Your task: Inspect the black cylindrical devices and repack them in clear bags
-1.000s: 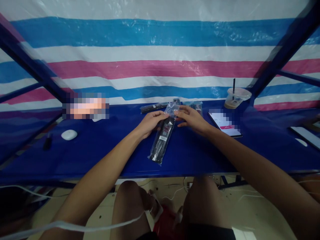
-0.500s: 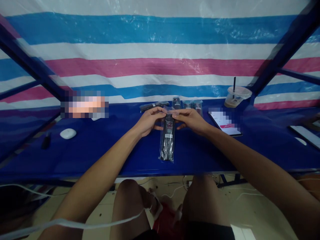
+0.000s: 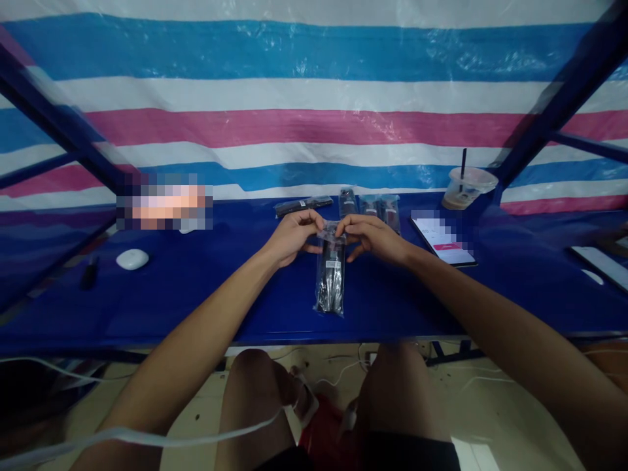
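Note:
A clear plastic bag [image 3: 330, 281] with a dark, long item and a white label inside lies lengthwise before me on the blue table [image 3: 235, 314]. At its far end, my left hand [image 3: 297, 237] pinches the left corner of the plastic. My right hand [image 3: 367, 234] grips the right corner between thumb and fingers. The film between the fingertips looks folded over. Just beyond my hands lie several similar bagged dark items: one sideways [image 3: 304, 206], one upright in line [image 3: 347, 201], and a pair [image 3: 380, 207] side by side.
A phone [image 3: 444, 242] with a lit screen lies to the right, with a plastic cup and straw [image 3: 464, 190] behind it. On the left are a white rounded object [image 3: 132, 260] and a small dark object [image 3: 89, 273]. Another phone [image 3: 601, 265] is at far right.
The plastic at the bag's far end, raised between my fingers before, is now folded down toward me over the dark item. Both hands keep their hold.

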Motion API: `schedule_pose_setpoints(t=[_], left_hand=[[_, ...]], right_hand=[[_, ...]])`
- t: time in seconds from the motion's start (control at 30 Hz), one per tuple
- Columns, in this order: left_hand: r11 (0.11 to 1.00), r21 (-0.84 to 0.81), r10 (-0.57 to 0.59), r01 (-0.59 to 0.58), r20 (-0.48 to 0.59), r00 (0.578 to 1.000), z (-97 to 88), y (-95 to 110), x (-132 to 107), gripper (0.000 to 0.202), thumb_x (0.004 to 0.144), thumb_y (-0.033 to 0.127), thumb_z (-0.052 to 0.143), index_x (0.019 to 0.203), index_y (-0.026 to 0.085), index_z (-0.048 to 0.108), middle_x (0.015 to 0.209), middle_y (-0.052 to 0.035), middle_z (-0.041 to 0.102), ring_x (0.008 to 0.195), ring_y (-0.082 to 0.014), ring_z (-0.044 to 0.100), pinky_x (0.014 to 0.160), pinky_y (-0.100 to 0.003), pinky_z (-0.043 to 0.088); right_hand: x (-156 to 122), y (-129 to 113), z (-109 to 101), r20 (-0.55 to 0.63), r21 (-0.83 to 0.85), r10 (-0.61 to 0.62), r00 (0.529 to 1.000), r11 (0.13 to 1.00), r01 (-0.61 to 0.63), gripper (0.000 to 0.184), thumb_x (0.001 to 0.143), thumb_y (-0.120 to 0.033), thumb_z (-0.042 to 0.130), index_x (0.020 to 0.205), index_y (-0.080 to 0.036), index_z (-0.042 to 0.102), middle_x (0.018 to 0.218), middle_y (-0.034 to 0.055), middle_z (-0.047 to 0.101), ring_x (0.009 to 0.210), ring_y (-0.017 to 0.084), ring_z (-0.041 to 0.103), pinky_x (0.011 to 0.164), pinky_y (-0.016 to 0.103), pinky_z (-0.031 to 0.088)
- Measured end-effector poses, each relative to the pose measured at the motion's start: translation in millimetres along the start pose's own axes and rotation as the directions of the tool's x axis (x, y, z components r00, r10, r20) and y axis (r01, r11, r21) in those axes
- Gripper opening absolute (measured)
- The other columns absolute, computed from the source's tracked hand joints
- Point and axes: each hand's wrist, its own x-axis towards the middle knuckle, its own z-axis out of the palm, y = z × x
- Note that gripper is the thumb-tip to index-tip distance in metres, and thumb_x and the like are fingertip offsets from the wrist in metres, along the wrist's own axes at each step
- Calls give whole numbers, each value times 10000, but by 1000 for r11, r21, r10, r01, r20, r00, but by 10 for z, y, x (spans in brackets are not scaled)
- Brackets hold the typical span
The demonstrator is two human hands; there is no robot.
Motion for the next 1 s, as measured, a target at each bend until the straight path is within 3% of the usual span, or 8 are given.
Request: schedule_pose_setpoints(t=[0.13, 0.37, 0.7, 0.87, 1.0], left_hand=[[998, 55, 34, -35, 9, 999, 47, 6, -26, 143, 801, 164, 705, 719, 165, 588, 953, -52, 630, 816, -146, 616, 610, -247, 574], [986, 133, 103, -103, 6, 995, 73, -54, -14, 153, 792, 149, 663, 670, 167, 571, 974, -62, 685, 846, -144, 635, 675, -253, 565], [994, 112, 15, -15, 0, 1000, 55, -74, -19, 188, 786, 162, 724, 667, 150, 579, 984, -78, 709, 884, -163, 665, 706, -270, 587], [995, 103, -6, 5, 7, 1000, 55, -123, -2, 181, 811, 143, 703, 665, 154, 597, 959, -77, 711, 886, -161, 667, 719, -272, 584], [998, 63, -22, 20, 25, 999, 28, -129, 10, 182, 842, 139, 691, 678, 159, 615, 957, -68, 710, 882, -148, 664, 782, -291, 587]], right_hand=[[12, 44, 67, -92, -122, -68, 993, 991, 56, 340, 886, -498, 773, 804, -202, 629, 860, 32, 642, 812, 176, 660, 643, 309, 642], [52, 149, 109, -151, -165, -96, 984, 984, 71, 439, 801, -416, 840, 737, -233, 446, 702, -43, 540, 670, 132, 589, 629, 296, 572], [-4, 157, 109, -38, -154, -85, 996, 985, 79, 398, 740, -328, 881, 903, -239, 529, 892, -28, 599, 804, 156, 581, 734, 305, 506], [-27, 133, 73, 15, -289, -66, 998, 955, 68, 431, 732, -315, 888, 1010, -240, 567, 900, -37, 594, 732, 141, 532, 681, 290, 469], [-46, 80, 58, 28, -298, -43, 999, 953, 49, 460, 734, -300, 890, 1097, -234, 615, 977, -11, 649, 744, 144, 587, 720, 314, 527]])
